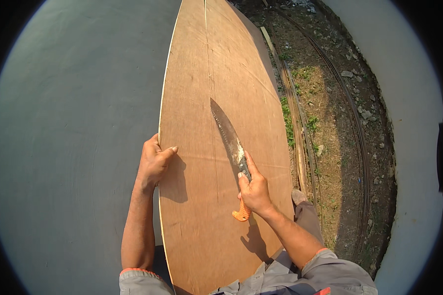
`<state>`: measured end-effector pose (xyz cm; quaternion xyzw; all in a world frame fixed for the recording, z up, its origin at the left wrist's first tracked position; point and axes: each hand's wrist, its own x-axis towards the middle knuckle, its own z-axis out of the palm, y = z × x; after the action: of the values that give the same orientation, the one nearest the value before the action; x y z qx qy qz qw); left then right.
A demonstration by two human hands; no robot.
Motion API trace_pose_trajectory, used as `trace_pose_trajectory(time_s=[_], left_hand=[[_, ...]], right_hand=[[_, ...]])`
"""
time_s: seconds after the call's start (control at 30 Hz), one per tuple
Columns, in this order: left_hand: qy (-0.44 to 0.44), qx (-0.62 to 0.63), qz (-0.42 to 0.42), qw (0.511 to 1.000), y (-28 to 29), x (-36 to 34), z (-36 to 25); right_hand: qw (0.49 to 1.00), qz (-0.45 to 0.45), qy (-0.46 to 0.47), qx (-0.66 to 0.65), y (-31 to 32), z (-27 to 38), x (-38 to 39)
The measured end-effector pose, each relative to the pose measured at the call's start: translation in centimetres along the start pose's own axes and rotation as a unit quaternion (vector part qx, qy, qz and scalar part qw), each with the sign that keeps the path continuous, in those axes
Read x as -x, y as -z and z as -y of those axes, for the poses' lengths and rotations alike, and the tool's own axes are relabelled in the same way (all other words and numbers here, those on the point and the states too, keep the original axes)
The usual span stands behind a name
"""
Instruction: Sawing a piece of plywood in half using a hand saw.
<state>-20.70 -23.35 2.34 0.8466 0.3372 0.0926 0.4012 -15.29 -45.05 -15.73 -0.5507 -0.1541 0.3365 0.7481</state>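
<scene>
One saw [229, 133] slants across the plywood sheet [192, 113] before you, tip pointing away, your right hand [255, 191] wrapped around its handle. Your left hand [154, 160] curls over the sheet's left edge, thumb on top. The saw should feel light and stiff, best held by that handle; the broad sheet, likely springy, by its edges. Curved, toothed, pale-smeared blade; orange-and-black handle; reddish-brown wood.

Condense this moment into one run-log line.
left hand: grips plywood sheet by left edge | right hand: holds handsaw by orange-ended handle | saw tip: at lengthwise line
</scene>
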Motion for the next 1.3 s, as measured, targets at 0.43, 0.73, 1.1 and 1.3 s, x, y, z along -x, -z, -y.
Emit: trace_pose_trajectory(time_s=[0.43,0.73,1.1,1.3], left_hand=[[0.003,0.018,0.001,1.0,0.1,-0.4,0.3],[0.027,0.014,0.003,1.0,0.6,-0.4,0.4],[0.039,0.021,-0.001,0.999,1.4,-0.3,0.5],[0.026,0.054,0.024,0.998,-0.7,-0.6,-1.0]], right_hand=[[0.999,0.005,-0.025,-0.023,-0.4,0.5,-2.0],[1.0,-0.011,0.026,-0.014,0.3,-1.8,2.9],[1.0,0.006,0.003,-0.018,-0.8,-2.1,2.6],[0.999,-0.015,-0.037,0.003,-2.5,0.0,-6.7]])
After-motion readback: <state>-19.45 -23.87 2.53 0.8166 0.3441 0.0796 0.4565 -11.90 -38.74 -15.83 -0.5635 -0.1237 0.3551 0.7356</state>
